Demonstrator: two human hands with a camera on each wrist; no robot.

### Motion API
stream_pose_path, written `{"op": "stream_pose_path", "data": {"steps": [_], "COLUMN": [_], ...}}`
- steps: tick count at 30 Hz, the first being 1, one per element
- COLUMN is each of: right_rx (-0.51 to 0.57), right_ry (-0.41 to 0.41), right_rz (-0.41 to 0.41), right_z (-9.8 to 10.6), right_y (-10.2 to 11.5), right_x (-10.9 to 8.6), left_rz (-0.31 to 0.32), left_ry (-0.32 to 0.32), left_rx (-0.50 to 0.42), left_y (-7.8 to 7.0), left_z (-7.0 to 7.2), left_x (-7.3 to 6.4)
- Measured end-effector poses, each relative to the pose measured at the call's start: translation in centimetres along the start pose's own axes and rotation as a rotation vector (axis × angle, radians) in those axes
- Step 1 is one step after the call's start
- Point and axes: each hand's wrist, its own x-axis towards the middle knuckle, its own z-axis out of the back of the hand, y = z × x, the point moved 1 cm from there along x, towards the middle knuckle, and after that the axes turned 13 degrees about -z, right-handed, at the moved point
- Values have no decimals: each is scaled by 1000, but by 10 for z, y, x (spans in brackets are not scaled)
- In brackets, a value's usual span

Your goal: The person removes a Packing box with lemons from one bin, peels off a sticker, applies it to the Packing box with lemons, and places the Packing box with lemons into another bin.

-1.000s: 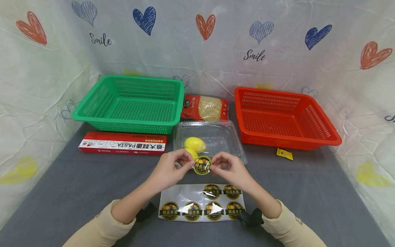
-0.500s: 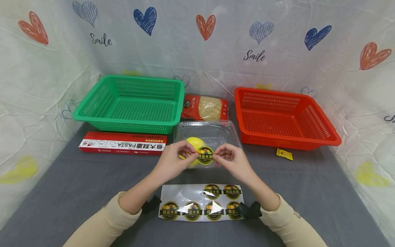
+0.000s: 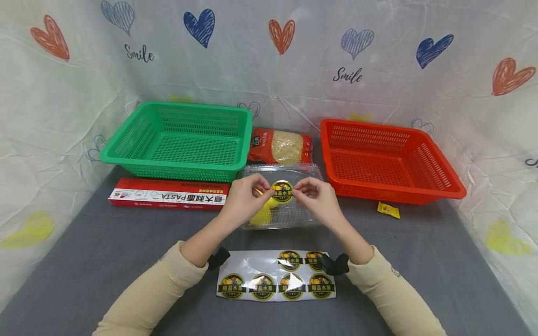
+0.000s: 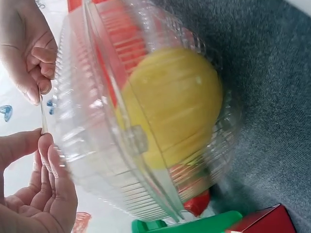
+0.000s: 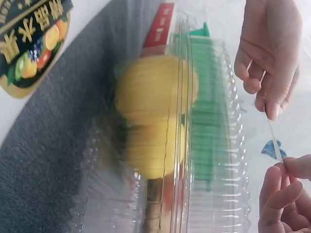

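My left hand point(image 3: 244, 198) and right hand point(image 3: 322, 199) pinch opposite edges of a round black-and-gold sticker point(image 3: 282, 192) with fruit pictures, stretched between the fingertips. Below it stands a clear plastic clamshell box point(image 3: 294, 219), its lid down. Two yellow lemons point(image 5: 154, 90) show inside, at the box's left end. Seen edge-on in the left wrist view, the sticker point(image 4: 43, 116) is a thin line close over the lid. Nearer the person lies a white sticker sheet point(image 3: 244, 266) with several matching stickers, two spots in its upper row bare.
A green basket point(image 3: 176, 170) stands back left, with a red pasta box point(image 3: 168, 193) before it. At back right is a red basket point(image 3: 391, 191); a small yellow packet point(image 3: 388, 210) lies in front. Behind the clamshell rests a red-and-clear food bag point(image 3: 280, 147).
Both hands have moved forward, away from the person, carrying the sticker from the box's front edge to over its lid. The lid, first raised or unclear, now looks lowered onto the box.
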Motion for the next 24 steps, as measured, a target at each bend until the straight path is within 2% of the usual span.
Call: {"op": "stream_pose_path", "data": {"steps": [9, 14, 24], "right_rx": [-101, -155, -208], "right_ry": [-77, -112, -137], "right_rz": [-21, -16, -15], "right_z": [-1, -3, -7], "right_y": [-4, -8, -14], "right_x": [18, 25, 33], "left_rz": [53, 70, 32], "left_ry": [41, 72, 94], "left_rx": [54, 118, 252], "left_y": [9, 12, 18], "left_z": [-9, -15, -23], "left_x": [18, 25, 29]}}
